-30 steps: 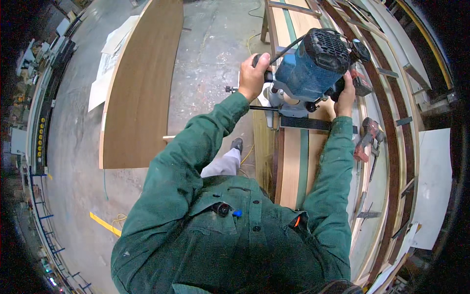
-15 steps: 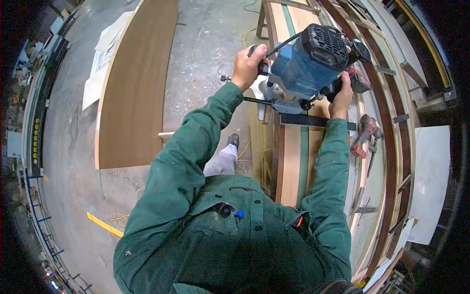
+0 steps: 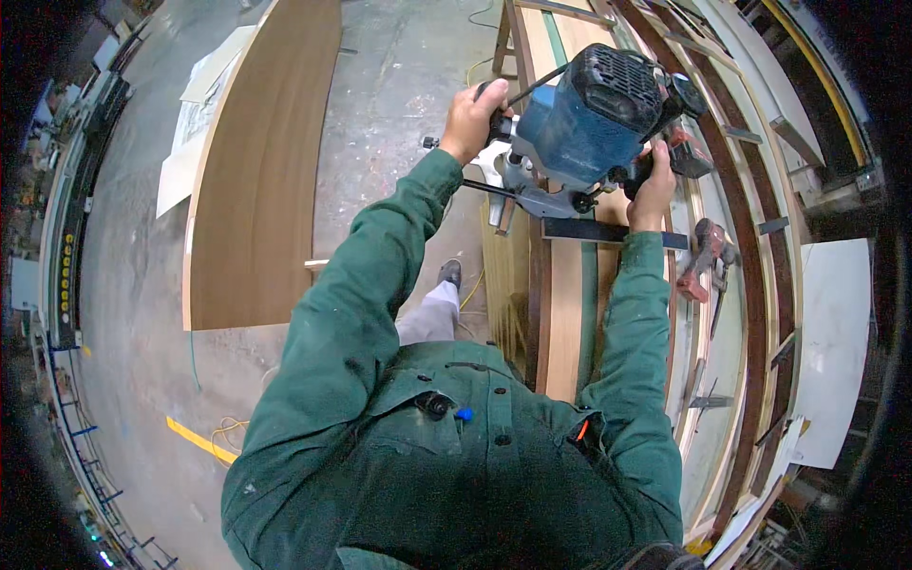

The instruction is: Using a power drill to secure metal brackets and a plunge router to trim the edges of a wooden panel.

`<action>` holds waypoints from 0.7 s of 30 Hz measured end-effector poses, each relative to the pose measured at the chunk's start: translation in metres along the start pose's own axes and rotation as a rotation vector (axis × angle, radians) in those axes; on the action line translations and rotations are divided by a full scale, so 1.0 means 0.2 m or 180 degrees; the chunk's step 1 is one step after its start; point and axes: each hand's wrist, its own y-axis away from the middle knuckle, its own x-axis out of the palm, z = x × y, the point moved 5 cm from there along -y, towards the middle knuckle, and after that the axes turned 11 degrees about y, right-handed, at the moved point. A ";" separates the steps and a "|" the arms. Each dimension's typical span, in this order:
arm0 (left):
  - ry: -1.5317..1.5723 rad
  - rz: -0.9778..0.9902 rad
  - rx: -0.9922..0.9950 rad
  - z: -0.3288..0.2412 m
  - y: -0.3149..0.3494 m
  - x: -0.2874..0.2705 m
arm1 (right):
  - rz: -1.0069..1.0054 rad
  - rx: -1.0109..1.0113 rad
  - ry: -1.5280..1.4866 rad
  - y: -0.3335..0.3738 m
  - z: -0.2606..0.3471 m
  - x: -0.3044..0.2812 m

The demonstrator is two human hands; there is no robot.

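A blue plunge router [image 3: 594,119] with a black vented top is held in both hands over a long wooden workpiece [image 3: 565,328] that has a green strip along it. My left hand [image 3: 472,123] is closed round the router's left knob handle. My right hand [image 3: 653,188] grips the handle on the other side, its fingers partly hidden. Just below the router's base, a dark flat bar [image 3: 597,231] lies across the workpiece. The base looks slightly tilted; whether it touches the wood I cannot tell. A black cord [image 3: 543,84] runs from the router past my left hand.
To the left stands a large brown wooden panel [image 3: 261,171], with paper sheets [image 3: 198,109] beyond it. A red cordless tool [image 3: 705,261] lies to the right of my right forearm. Long dark-edged frames [image 3: 750,228] run along the right. A yellow cord [image 3: 472,290] trails on the floor.
The router and both hands have shifted a little to the left, and the router looks slightly more tilted. Both hands keep their grip.
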 end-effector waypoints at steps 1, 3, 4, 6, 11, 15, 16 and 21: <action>-0.0003 0.0021 0.0035 -0.01 0.00 0.00 | 0.0006 -0.0016 0.0023 0.01 0.01 0.01; 0.0006 0.0025 0.0065 -0.02 0.01 0.01 | 0.0012 -0.0030 0.0037 0.01 0.01 0.02; 0.0023 0.0026 0.0093 -0.02 0.01 0.00 | 0.0042 -0.0043 0.0076 0.02 0.02 0.02; 0.0039 -0.0007 0.0133 0.00 -0.01 -0.02 | 0.0077 -0.0055 0.0103 0.01 0.02 0.03; 0.0133 -0.0101 0.0134 0.02 -0.04 -0.01 | 0.0060 -0.0172 0.0171 -0.06 0.00 0.03; 0.0030 -0.0112 0.0168 0.04 -0.07 -0.01 | 0.0124 -0.0220 0.0160 -0.09 0.00 0.04; -0.0076 -0.0122 0.0203 0.04 -0.08 -0.02 | 0.0167 -0.0196 0.0134 -0.10 -0.01 0.05; 0.0084 -0.0186 0.0235 0.06 -0.12 -0.04 | 0.0112 -0.0254 0.0088 -0.13 0.02 0.10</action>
